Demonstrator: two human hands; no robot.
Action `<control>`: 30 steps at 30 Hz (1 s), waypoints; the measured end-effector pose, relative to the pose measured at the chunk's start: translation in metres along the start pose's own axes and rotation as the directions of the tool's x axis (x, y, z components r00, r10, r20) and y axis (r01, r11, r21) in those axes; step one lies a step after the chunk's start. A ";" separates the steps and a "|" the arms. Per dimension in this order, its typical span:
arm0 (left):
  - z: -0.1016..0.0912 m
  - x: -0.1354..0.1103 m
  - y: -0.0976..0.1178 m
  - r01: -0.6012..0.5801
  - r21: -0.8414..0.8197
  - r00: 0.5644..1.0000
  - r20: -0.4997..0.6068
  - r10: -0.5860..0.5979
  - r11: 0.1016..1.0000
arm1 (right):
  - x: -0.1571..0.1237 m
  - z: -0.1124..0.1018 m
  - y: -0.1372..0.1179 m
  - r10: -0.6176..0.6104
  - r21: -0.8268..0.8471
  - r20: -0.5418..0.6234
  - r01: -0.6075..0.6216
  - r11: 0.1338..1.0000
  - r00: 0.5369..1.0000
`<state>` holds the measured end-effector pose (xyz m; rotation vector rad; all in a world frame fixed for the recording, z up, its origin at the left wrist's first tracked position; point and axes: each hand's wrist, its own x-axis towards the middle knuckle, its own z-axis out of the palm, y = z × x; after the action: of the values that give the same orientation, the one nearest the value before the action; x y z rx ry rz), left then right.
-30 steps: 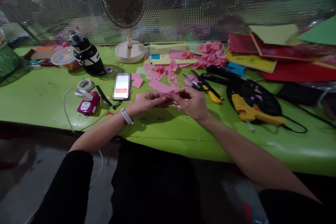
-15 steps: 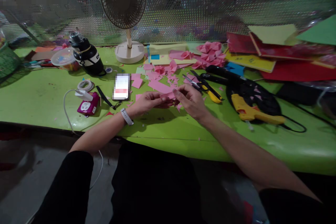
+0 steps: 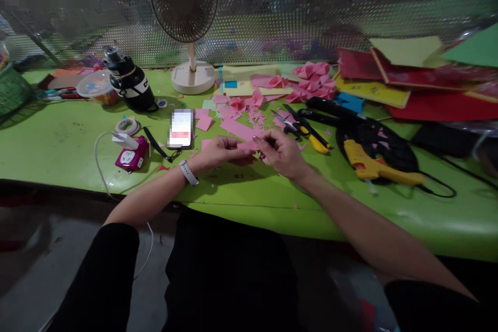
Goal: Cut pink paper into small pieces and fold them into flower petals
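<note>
1. A glossy green tabletop (image 3: 241, 187) is spanning the view, with a perforated metal screen (image 3: 272, 21) rising behind it and a desk fan (image 3: 184, 0) standing near the back edge
2. Close to the person, over the near part of the tabletop, a small pink paper piece (image 3: 246, 146) is sitting between two bare hands
3. The left hand (image 3: 221, 151) is pinching its left end between thumb and fingers, while the right hand (image 3: 286, 156) is clamping the right end
4. Shaping this piece by hand seems to be the step in progress; the next move is probably calling for light, steady fingertips, as thin paper creases easily
5. Beyond, pink paper scraps (image 3: 237, 128) are lying loose, scissors (image 3: 287, 123) are resting to the right, and a lit smartphone (image 3: 181, 129) is lying to the left
</note>
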<state>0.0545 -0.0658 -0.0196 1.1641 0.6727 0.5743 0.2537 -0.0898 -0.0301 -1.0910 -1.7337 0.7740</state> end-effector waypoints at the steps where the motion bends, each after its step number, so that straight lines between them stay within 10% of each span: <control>1: 0.000 0.000 0.000 0.008 0.008 1.000 0.000 -0.008 1.000 | 0.000 0.000 -0.001 0.002 0.004 0.001 -0.002 1.000 1.000; 30: -0.007 0.003 0.004 0.038 0.073 0.999 0.022 -0.039 0.997 | 0.007 -0.021 0.004 0.163 0.056 0.354 -0.195 0.979 0.921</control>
<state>0.0511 -0.0580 -0.0185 1.2212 0.6989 0.5064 0.2729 -0.0816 -0.0228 -1.1108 -1.8846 1.2103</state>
